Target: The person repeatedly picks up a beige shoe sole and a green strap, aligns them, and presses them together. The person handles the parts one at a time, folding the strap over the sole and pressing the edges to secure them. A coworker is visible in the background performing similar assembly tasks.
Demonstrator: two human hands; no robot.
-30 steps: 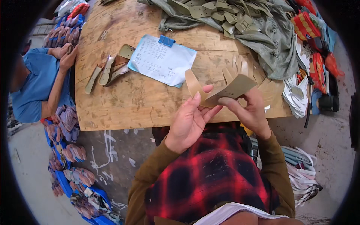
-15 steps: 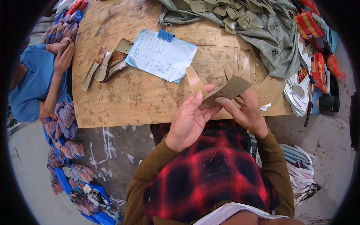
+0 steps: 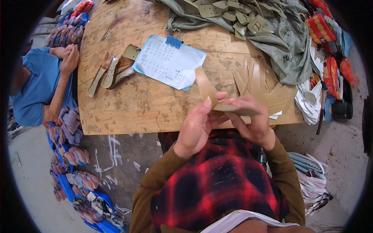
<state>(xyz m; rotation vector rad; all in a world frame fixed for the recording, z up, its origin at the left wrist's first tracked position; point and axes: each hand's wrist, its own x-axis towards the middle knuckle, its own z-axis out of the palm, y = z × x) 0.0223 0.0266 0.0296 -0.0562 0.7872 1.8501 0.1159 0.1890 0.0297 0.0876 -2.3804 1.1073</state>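
Note:
Between thumb and fingers of my left hand (image 3: 195, 128) is a tan strip (image 3: 204, 84), its free end sticking up over the table's near edge. My right hand (image 3: 254, 123) grips an olive-green shoe-upper piece (image 3: 237, 110), now seen nearly edge-on. One end of that piece meets the strip at my left fingertips; whether the two are joined I cannot tell. Beyond my right hand lies a fanned pile of tan strips (image 3: 254, 79) on the wooden table (image 3: 128, 112).
A clipped stack of written sheets (image 3: 171, 62) lies mid-table, with several finished-looking straps (image 3: 112, 72) to its left. Olive pieces (image 3: 248, 19) heap on a grey-green cloth (image 3: 281, 58) at the back. At the far left sits another person (image 3: 42, 85); bundled parts (image 3: 79, 180) line the floor.
The olive piece has tilted from showing its broad face to nearly edge-on as my right hand turned. My left hand keeps its pinch on the strip. The other person's hands have shifted slightly.

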